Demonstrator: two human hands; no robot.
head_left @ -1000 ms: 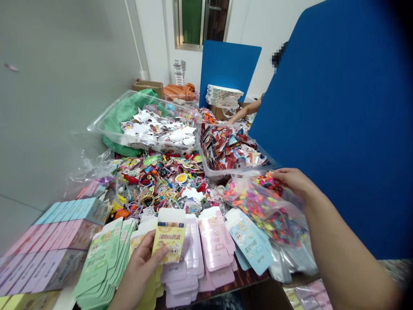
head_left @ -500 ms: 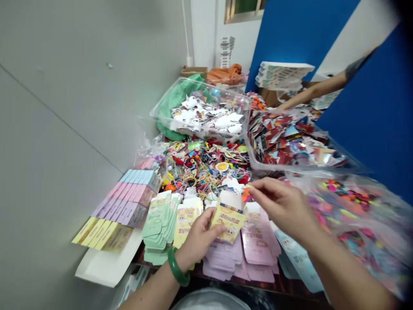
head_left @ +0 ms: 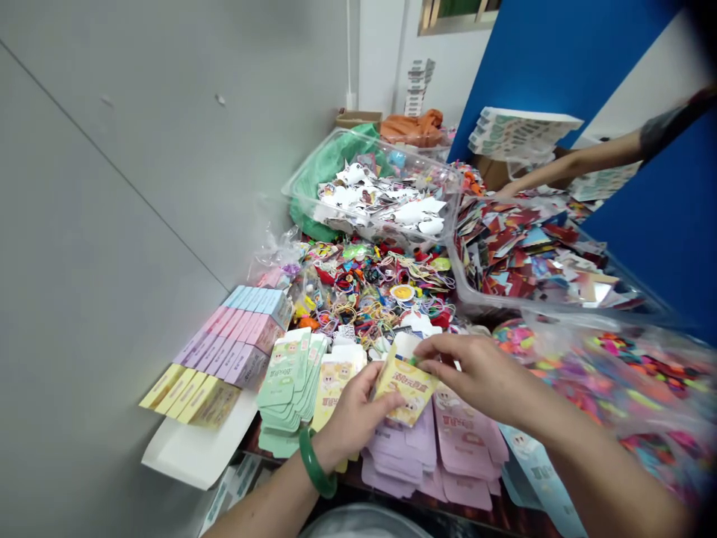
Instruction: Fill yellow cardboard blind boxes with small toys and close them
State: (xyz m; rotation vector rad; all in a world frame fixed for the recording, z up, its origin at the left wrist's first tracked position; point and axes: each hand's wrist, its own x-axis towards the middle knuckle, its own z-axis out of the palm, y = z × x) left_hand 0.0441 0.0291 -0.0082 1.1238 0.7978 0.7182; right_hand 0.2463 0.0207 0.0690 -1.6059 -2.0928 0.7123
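Yellow paper box (head_left: 404, 385) up above the lilac flat boxes (head_left: 400, 456), long axis slanted, white flap (head_left: 408, 345) pointing away and slightly right; left hand (head_left: 355, 418) closed around its lower edge, right hand (head_left: 482, 373) pinching its top corner between nearly closed fingertips.

1 glossy green bangle, apparently jade (head_left: 317, 463), is worn on the left wrist (head_left: 330, 448); 2 bare forearms (head_left: 263, 512) are shown at the near edge, with the left hand (head_left: 355, 418) and right hand (head_left: 476, 377) seen uncovered.
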